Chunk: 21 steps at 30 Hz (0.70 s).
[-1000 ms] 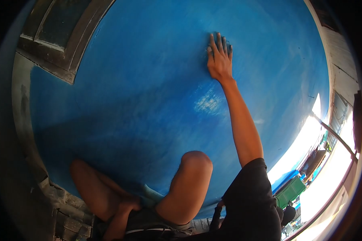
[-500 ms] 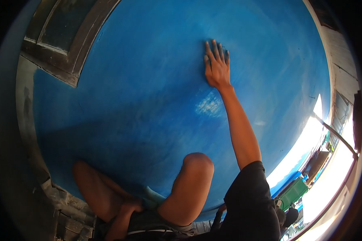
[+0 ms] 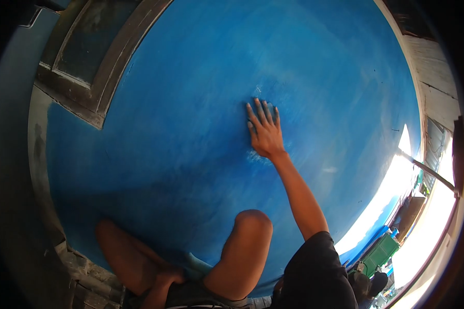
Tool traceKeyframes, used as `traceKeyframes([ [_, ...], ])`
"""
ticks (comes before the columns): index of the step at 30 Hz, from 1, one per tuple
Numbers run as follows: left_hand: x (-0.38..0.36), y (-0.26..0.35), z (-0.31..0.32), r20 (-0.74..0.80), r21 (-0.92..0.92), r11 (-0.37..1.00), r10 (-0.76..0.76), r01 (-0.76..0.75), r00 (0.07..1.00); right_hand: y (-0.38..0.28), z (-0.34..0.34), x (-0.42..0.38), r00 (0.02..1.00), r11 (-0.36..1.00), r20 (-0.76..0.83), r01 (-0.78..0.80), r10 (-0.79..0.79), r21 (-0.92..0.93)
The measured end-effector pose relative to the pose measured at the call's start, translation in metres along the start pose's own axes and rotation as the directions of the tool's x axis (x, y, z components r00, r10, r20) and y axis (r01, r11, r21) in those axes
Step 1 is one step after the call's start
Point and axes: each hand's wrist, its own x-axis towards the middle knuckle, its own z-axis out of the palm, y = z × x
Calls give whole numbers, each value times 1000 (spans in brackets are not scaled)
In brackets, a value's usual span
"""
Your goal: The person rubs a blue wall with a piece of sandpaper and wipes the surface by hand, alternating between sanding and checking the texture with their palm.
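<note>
Against the blue wall, my right hand lies with its fingers spread and pointing up. Dusty blue marks its fingers, and whatever may be under the palm is hidden. A pale scuffed patch shows just below the palm, with faint white scratches above the fingertips. My left hand rests low in my lap between my bent legs; its fingers are in shadow and cannot be made out.
A dark wooden frame is set in the wall at the upper left. Rough blocks lie at the lower left. On the right are a slanting pole, a green container and bright daylight. Both my knees are close to the wall.
My right hand has moved down the wall and now covers part of the pale patch. The white scratches above the fingertips have come into view. The camera view has shifted slightly.
</note>
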Motion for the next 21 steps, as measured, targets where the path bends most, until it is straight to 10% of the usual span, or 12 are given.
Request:
traceKeyframes([
  [13, -41, 22, -33, -3, -50, 998, 47, -47, 999, 40, 12, 53, 912, 934, -202, -354, 356, 47],
  [21, -45, 27, -40, 46, -96, 995, -24, 28, 999, 9, 6, -18, 979, 983, 87, 183, -183, 17],
])
